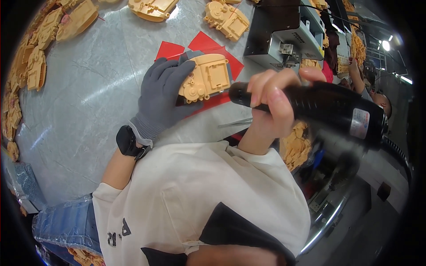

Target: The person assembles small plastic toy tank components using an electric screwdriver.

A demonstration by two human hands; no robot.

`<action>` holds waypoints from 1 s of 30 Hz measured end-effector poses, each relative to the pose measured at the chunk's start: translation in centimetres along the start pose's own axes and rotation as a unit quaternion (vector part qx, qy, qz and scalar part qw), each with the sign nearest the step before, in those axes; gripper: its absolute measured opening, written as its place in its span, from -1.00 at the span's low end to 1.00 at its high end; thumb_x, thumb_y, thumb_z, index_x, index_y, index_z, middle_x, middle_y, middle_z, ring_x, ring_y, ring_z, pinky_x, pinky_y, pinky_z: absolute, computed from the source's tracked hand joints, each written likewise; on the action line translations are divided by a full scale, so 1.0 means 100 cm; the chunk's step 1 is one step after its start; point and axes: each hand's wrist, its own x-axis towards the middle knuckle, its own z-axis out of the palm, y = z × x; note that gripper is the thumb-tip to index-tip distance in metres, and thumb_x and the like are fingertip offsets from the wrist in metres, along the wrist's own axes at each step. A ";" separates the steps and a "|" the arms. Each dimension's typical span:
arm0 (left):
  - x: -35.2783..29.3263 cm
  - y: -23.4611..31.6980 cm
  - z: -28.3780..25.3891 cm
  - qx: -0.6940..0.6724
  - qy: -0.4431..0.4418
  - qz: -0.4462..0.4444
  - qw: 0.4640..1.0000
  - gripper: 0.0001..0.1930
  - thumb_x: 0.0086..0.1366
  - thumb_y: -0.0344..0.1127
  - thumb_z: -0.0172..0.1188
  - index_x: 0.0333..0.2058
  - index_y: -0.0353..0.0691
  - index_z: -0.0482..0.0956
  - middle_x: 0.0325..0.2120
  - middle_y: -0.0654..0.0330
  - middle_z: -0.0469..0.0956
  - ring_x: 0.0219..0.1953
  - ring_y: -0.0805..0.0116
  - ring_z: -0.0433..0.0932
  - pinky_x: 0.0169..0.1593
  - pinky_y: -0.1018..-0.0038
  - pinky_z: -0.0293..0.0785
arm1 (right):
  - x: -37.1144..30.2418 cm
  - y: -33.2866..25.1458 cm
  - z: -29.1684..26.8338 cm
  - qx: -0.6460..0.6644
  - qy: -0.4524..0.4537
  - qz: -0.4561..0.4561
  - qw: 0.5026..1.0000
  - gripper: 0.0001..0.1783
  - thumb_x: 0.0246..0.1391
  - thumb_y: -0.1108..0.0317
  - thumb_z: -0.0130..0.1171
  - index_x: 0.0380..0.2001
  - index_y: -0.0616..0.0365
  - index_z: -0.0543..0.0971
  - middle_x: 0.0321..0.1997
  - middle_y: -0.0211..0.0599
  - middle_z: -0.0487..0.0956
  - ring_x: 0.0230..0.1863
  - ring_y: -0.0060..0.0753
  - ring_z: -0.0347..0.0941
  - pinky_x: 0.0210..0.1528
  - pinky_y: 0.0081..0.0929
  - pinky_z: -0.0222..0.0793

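Note:
My left hand [160, 91], in a grey knit glove, is closed round the left side of a pale orange plastic housing [213, 73] with a square recess and round bosses. The housing lies over a dark grey block [191, 54] on red plates [206, 42]. My bare right hand [277, 99] is wrapped round a black corded electric screwdriver [328, 106], held roughly level. Its nose points left and comes up to the housing's right edge; whether they touch I cannot tell.
Similar orange housings [153, 8] line the grey table's [97, 84] far and left edges. A black and silver machine [284, 37] stands at far right. More orange parts [296, 146] lie below my right hand. A blue plastic-wrapped bin [66, 224] is at lower left. Another person [380, 103] is at far right.

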 end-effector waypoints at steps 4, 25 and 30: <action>-0.001 -0.003 0.000 -0.003 -0.006 0.002 1.000 -0.10 -0.41 -0.27 0.48 0.04 -0.18 0.30 -0.13 0.13 0.42 -0.04 0.06 0.35 0.05 0.22 0.27 | -0.002 0.003 -0.001 -0.064 -0.021 0.003 0.998 -0.51 -0.20 0.63 0.08 -0.16 0.16 0.16 -0.67 -0.31 0.37 -0.71 -0.51 0.31 -0.61 -0.56 0.31; -0.008 -0.002 0.000 -0.038 -0.026 0.061 0.997 -0.23 -0.18 -0.19 0.36 0.05 -0.28 0.27 -0.13 0.05 0.42 -0.05 0.02 0.35 0.15 0.03 0.09 | 0.035 -0.055 -0.082 -0.128 0.232 -0.216 0.940 -0.46 -0.16 0.62 -0.05 -0.01 0.18 0.18 -0.66 -0.37 0.33 -0.71 -0.50 0.27 -0.52 -0.46 0.31; -0.010 0.000 0.001 -0.020 -0.031 0.043 0.998 -0.22 -0.19 -0.23 0.38 0.06 -0.27 0.26 -0.13 0.04 0.42 -0.07 0.01 0.37 0.16 0.04 0.10 | 0.063 0.005 -0.109 -0.133 0.218 -0.149 0.955 -0.58 -0.24 0.66 0.02 -0.21 0.31 0.22 -0.68 -0.25 0.42 -0.73 -0.48 0.31 -0.59 -0.57 0.32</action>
